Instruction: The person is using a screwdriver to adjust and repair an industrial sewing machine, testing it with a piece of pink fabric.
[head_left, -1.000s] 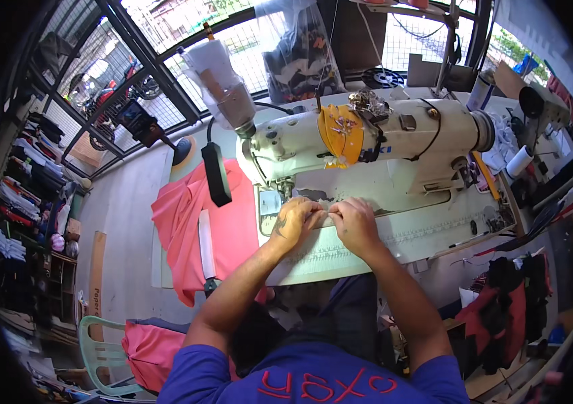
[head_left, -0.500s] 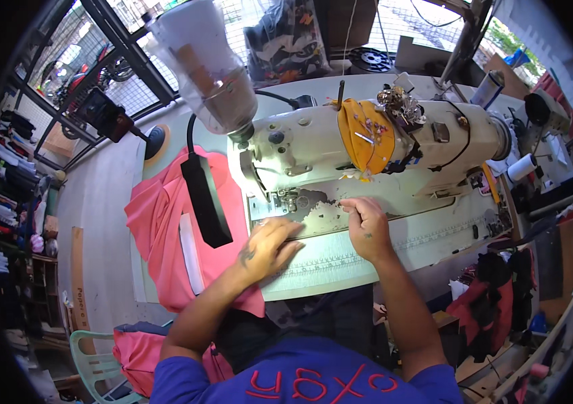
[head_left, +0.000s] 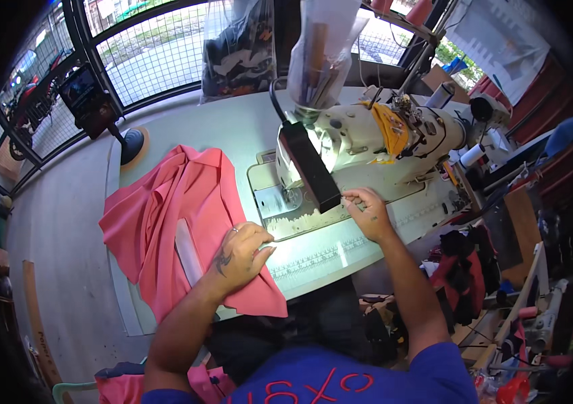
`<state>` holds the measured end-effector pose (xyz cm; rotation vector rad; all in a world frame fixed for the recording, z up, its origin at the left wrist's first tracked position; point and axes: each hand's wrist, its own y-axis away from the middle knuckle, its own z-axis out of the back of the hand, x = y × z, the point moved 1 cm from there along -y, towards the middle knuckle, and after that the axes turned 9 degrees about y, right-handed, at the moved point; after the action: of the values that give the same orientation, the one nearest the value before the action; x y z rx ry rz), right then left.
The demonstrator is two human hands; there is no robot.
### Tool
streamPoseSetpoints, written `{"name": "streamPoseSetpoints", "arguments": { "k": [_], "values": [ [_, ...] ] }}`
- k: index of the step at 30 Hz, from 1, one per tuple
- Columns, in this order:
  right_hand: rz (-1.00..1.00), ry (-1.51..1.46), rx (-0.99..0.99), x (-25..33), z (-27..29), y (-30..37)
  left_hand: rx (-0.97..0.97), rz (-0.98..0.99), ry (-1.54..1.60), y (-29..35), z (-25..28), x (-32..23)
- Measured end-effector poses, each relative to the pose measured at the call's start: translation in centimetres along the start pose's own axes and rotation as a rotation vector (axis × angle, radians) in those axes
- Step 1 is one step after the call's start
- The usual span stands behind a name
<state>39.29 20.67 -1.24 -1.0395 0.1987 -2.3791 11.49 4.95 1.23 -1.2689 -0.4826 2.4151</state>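
Note:
Pink fabric (head_left: 192, 182) lies in loose folds on the table left of the sewing machine (head_left: 340, 138), a pale strip (head_left: 186, 252) across it. My left hand (head_left: 243, 252) rests on the fabric's right edge, thumb apart from the stretched fingers, holding nothing visible. To the right, my right hand (head_left: 368, 214) is above the machine bed, its thumb and index finger pinched together; anything between them is too small to make out. A black lamp (head_left: 310, 168) hangs between the hands, hiding part of the machine's needle area.
A printed ruler (head_left: 320, 259) runs along the table's front. A yellow pincushion (head_left: 389, 128) is wrapped on the machine arm, and a plastic bottle holder (head_left: 320, 67) stands above it. A phone on a stand (head_left: 88, 101) is at the far left. A thread cone (head_left: 472, 155) lies at the right.
The view has swung, shifting the machine and lamp relative to each other in the picture. My left hand has drawn back leftward from the machine bed onto the fabric. My right hand stays pinched.

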Motion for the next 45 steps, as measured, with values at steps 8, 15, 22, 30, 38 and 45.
{"name": "streamPoseSetpoints", "arguments": {
  "k": [8,15,22,30,38,45],
  "values": [
    [0.154,-0.003,0.002,-0.3,-0.1,-0.6,-0.008,-0.008,0.019,0.1,0.2,0.3],
    [-0.033,-0.174,0.084,-1.3,1.1,-1.1,-0.018,0.023,-0.056,-1.2,-1.7,-0.8],
    [0.119,-0.111,0.169,-2.0,2.0,-2.0,-0.093,0.074,-0.130,-7.6,-8.7,-1.6],
    [0.113,-0.158,0.121,-2.1,2.1,-2.0,-0.024,0.155,-0.264,-10.2,-10.5,-0.7],
    [0.158,-0.167,0.057,-1.9,2.4,-1.2,-0.031,0.113,-0.277,-10.4,-11.4,-0.2],
    [-0.036,-0.377,0.087,4.8,4.2,4.2,-0.261,0.435,0.340,-6.8,-10.5,-7.2]
  ]
}}
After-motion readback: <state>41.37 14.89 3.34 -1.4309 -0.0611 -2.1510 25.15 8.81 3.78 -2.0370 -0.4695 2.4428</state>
